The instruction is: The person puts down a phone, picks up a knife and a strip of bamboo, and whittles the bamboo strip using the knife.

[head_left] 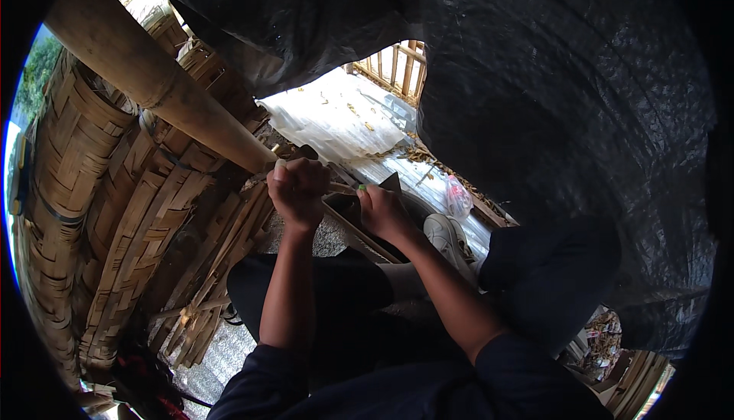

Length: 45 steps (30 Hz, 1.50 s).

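Note:
My left hand is closed in a fist with the thumb on top, at the lower end of a thick bamboo pole. My right hand is closed too, its thumb and fingers pinched together just to the right. A thin light-brown strip spans the short gap between both hands. Something small and green shows at the right fingertips. Behind the right hand a dark pointed piece sticks up; its kind is unclear. My fingers hide most of what they grip.
The bamboo pole slants down from the upper left. Rolled woven bamboo mats and split strips stand at the left. Black plastic sheeting hangs at the right and overhead. A shoe and a clear plastic bag are beyond my right hand.

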### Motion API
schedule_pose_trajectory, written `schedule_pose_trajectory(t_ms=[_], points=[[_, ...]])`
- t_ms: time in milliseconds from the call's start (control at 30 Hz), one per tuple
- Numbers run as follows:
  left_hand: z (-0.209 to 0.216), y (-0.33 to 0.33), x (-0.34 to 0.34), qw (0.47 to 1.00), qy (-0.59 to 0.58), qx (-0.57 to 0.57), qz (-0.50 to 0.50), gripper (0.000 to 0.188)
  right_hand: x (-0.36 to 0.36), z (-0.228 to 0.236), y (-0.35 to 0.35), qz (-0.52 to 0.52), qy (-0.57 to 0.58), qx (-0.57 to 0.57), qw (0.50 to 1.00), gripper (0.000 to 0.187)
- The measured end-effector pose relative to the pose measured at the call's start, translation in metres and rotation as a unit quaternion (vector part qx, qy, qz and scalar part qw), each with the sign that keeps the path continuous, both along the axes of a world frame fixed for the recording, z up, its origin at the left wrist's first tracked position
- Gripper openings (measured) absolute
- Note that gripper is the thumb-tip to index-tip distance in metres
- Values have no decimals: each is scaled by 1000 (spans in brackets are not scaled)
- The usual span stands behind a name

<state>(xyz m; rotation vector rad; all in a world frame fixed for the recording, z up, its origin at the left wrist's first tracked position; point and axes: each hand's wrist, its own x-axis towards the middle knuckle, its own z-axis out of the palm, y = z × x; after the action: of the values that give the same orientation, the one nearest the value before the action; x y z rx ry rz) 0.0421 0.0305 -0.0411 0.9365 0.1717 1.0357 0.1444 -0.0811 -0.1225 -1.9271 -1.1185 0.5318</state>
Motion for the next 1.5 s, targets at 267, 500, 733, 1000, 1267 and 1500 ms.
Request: schedule_pose_trajectory(t_ms=[267,500,733,1000,1267,1500], points=[[0,4,-3,1000,3,-17,26,58,-24,40,9,27,1,88,996,16],[-8,5,-2,999,-10,36,-1,52,12,-47,-3,-2,-25,-37,999,27],[3,5,-3,999,-7,-20,24,56,-37,54,8,15,56,126,990,18],[-6,23,-12,998,-24,-27,42,50,-11,-41,-8,-41,-36,-12,998,24],[0,6,-4,999,-12,28,-18,55,-30,33,8,-14,33,93,995,24],[-4,2,1,997,-23,44,-52,60,24,-73,-25,-15,-47,-112,993,25]])
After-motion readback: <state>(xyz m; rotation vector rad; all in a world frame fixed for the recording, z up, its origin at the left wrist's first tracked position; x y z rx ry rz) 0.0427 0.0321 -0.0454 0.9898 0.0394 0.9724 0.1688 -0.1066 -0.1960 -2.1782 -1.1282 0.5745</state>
